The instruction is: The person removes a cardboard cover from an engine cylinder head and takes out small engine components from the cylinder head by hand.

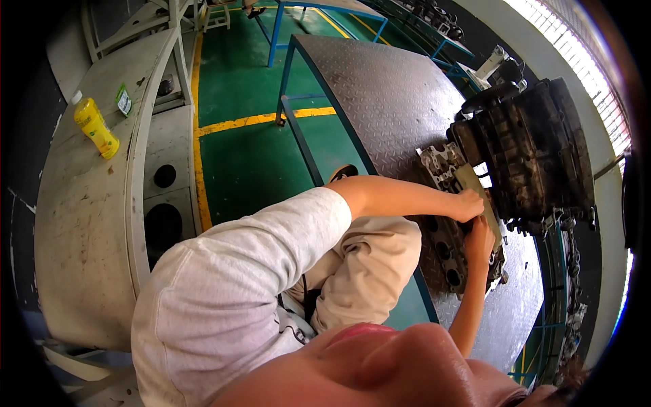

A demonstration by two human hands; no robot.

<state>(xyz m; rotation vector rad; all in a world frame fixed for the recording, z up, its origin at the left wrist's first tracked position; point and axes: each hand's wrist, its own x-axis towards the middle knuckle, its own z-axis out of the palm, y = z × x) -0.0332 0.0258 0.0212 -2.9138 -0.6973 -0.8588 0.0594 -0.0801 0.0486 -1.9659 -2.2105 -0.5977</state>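
Note:
A metal engine cylinder head (444, 247) with round openings lies on the patterned steel tabletop (380, 88). Along it runs a flat tan strip (466, 178), partly covered by my hands. My left hand (466, 205) is closed over the strip, its fingers curled. Just nearer to me, my right hand (480, 239) is closed beside the left one, low against the cylinder head. What the right fingers grip is hidden.
A large dark engine block (532, 159) stands just beyond the cylinder head. On the left, a pale bench (85, 224) bears a yellow bottle (95, 125) and a small green packet (123, 100). Yellow lines cross the green floor (258, 169). Another blue-framed table (339, 7) stands farther off.

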